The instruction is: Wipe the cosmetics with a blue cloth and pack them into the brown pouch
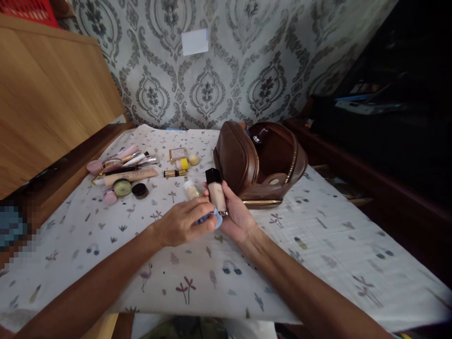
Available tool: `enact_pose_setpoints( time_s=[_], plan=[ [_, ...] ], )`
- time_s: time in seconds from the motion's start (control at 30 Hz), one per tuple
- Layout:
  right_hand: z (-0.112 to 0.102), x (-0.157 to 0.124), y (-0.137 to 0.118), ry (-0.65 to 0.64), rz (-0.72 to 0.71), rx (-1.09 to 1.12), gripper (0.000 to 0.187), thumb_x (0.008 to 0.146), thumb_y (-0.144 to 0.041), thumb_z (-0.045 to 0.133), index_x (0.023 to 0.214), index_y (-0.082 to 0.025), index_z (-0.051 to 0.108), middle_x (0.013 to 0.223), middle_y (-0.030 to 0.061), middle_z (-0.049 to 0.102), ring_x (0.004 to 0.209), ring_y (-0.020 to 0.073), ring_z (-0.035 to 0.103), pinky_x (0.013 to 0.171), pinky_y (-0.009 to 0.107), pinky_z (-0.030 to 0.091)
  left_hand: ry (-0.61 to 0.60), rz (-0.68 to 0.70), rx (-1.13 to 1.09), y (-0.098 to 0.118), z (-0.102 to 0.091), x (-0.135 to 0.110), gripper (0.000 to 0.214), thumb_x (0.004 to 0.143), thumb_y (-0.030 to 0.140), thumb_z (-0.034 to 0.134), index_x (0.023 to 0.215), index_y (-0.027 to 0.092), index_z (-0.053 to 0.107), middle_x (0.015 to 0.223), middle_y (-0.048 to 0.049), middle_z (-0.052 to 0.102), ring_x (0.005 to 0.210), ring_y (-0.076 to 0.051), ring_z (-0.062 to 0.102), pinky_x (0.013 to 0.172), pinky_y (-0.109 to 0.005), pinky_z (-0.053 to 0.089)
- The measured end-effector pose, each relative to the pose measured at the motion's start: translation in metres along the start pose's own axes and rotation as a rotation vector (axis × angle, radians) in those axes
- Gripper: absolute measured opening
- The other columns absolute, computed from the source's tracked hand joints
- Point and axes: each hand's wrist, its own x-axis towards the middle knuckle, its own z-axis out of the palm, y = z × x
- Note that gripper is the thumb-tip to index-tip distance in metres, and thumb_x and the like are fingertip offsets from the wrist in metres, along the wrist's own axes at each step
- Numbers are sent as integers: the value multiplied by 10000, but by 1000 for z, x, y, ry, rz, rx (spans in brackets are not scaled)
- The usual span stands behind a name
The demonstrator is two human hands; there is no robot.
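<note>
1. Left: the tube [130, 176] lies by the brushes [136, 158], probably so nothing rolls. Green jar [122, 187] and black jar [140, 190] sit just in front.
2. Middle: the white-capped jar [192, 190] is partly behind the left hand [187, 222]; can't tell if it's touching.
3. Left fingers are bent, pinching a blue cloth [216, 220] right by the bottle [216, 194]'s lower end.
4. Bottle's in the right hand [240, 217], fingers curled round it, black cap pointing away. My guess: that keeps its base handy for the cloth.
5. Right: the bag [231, 157] stands unzipped just beyond that hand, mouth gaping, so it's easy to reach into imo.
6. Room: cabinet [52, 99] hems the left, wall [226, 84] the back. Widest stretch of desk [318, 263] is front right; watch the near edge under the forearms.
</note>
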Motion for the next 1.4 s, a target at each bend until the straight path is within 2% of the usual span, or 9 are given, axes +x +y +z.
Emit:
enact_pose_setpoints(
  time_s=[0.17, 0.4, 0.57, 0.7, 0.8, 0.97, 1.17, 1.27, 1.4],
  plan=[
    [1, 0, 0, -25, -76, -106, 313, 860, -509, 703, 901, -199, 706, 707, -19, 676, 637, 150, 624, 605, 279, 528, 52, -162, -81, -3, -5, 1, 171, 897, 154, 606, 1040, 237, 564, 982, -61, 629, 944, -199, 640, 828, -342, 580],
    [3, -2, 19, -15, -137, -380, 440, 702, -604, 809, 706, -177, 701, 593, 12, 662, 551, 131, 575, 518, 235, 441, 305, -690, -196, -8, -16, 9, 135, 913, 282, 637, 1007, 224, 558, 1086, -70, 658, 1011, -207, 636, 876, -357, 533],
    [10, -7, 15, -64, -193, -377, 464, 680, -625, 814, 735, -182, 690, 620, 18, 683, 556, 130, 585, 516, 236, 434, 342, -1013, -448, -12, -17, 9, 186, 935, 416, 613, 1022, 255, 580, 907, -14, 643, 762, -143, 609, 667, -256, 522],
    [25, -22, 4, -72, -355, -307, 447, 675, -622, 819, 792, -221, 658, 705, 12, 712, 669, 173, 653, 555, 257, 475, 438, -1192, -756, -10, -12, 14, 241, 880, 469, 669, 973, 261, 591, 829, 1, 608, 702, -127, 581, 609, -228, 510],
    [37, -38, -8, -79, -513, -278, 402, 676, -573, 842, 807, -248, 643, 769, 4, 719, 765, 190, 675, 637, 282, 525, 290, -1310, -1124, 0, -7, 19, 337, 772, 510, 762, 906, 231, 626, 705, 12, 572, 589, -120, 545, 535, -232, 490],
    [41, -61, -29, -129, -562, -311, 375, 701, -559, 830, 857, -257, 672, 798, 16, 711, 780, 197, 669, 616, 285, 537, -12, -1278, -1511, 22, 2, 34, 425, 706, 579, 785, 813, 189, 655, 640, -26, 590, 579, -156, 583, 527, -267, 490],
    [26, -81, -52, -194, -556, -567, 390, 795, -591, 734, 965, -241, 706, 804, 16, 677, 613, 140, 586, 477, 232, 464, -25, -1263, -1659, 37, 17, 61, 485, 593, 540, 879, 854, 196, 658, 706, -17, 634, 580, -127, 590, 528, -237, 480],
    [24, -96, -68, -187, -624, -790, 371, 873, -562, 662, 975, -208, 709, 805, 13, 661, 612, 119, 565, 551, 245, 504, -4, -1286, -1620, 41, 21, 74, 550, 557, 512, 907, 916, 196, 636, 738, -10, 645, 586, -118, 587, 543, -236, 489],
    [27, -115, -93, -132, -794, -985, 337, 866, -467, 710, 1059, -196, 659, 986, 43, 684, 862, 170, 647, 746, 291, 559, -8, -1291, -1429, 47, 19, 95, 535, 635, 484, 880, 967, 194, 577, 650, 40, 574, 544, -97, 540, 498, -199, 439]
  ],
)
